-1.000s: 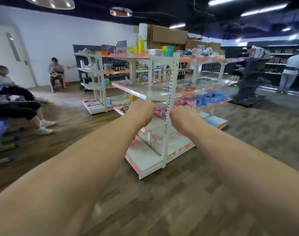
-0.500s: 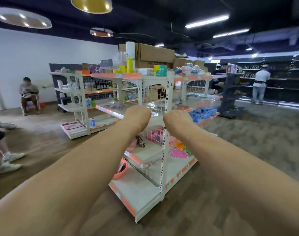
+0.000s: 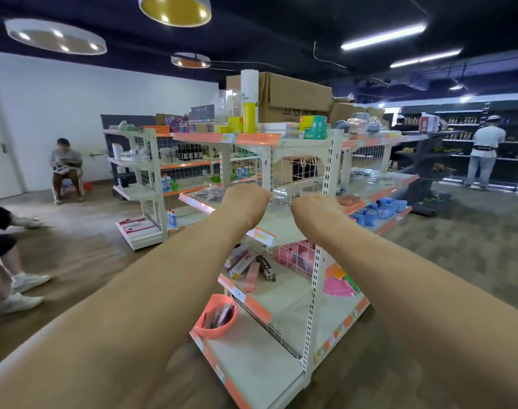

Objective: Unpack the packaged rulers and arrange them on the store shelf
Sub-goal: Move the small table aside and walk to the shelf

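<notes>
We hold both bare arms straight out ahead. Our left hand (image 3: 246,202) and our right hand (image 3: 314,209) hang side by side, near each other but apart, in front of the middle tier of the cream metal store shelf with orange edge strips (image 3: 328,175). Both wrists bend away from us, so we see only the backs of the hands. The fingers are hidden, and we cannot tell whether they are spread, curled or holding anything.

We cannot pick out the packaged rulers for certain. The likeliest things are the long narrow boxes (image 3: 246,265) in pink, white and black. They lie in a loose heap on the tier below our hands, left of the wire mesh divider.

A round orange-pink plastic basket (image 3: 213,332) with small dark packets in it sits at the near left corner of the bottom tier. Blue packs (image 3: 381,206) line a tier further right, and brown cardboard boxes (image 3: 293,95) stand on top of the unit. A seated person (image 3: 66,166) is by the white wall at left. A standing person in a white top (image 3: 485,152) faces dark shelving at far right.
</notes>
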The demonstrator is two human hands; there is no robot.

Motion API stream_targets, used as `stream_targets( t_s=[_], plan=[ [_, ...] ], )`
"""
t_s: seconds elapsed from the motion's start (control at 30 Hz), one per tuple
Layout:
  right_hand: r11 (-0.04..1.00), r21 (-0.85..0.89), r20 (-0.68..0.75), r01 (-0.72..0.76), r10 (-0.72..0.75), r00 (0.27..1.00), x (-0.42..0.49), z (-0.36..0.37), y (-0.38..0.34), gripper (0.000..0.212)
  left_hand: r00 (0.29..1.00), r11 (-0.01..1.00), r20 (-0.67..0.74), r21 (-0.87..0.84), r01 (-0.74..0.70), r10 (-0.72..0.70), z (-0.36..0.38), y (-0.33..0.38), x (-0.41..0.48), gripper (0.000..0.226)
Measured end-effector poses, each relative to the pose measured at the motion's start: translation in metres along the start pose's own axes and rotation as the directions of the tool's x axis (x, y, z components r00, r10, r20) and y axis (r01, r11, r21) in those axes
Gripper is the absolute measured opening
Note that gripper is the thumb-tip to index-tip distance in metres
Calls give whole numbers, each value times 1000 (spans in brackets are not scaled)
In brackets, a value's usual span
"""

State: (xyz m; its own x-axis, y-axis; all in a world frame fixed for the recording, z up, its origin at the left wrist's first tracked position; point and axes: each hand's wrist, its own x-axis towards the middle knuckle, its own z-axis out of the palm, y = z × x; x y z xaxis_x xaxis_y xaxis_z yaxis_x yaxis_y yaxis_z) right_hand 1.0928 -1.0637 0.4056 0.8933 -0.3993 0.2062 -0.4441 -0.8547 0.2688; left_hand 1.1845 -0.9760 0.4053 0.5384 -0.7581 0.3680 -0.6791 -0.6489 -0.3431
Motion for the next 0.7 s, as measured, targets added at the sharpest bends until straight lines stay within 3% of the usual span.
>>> stream_targets(
  t_s=[0.33,0.7],
  plan=[
    [997,16,-56,73,-72,996,154,31,5,30,999,999,-36,5,35,-35,81,-45,137,24],
    [990,-31,-95,139,-141,985,290,75,-10,32,997,997,40,13,71,-71,156,-89,236,24]
  ],
)
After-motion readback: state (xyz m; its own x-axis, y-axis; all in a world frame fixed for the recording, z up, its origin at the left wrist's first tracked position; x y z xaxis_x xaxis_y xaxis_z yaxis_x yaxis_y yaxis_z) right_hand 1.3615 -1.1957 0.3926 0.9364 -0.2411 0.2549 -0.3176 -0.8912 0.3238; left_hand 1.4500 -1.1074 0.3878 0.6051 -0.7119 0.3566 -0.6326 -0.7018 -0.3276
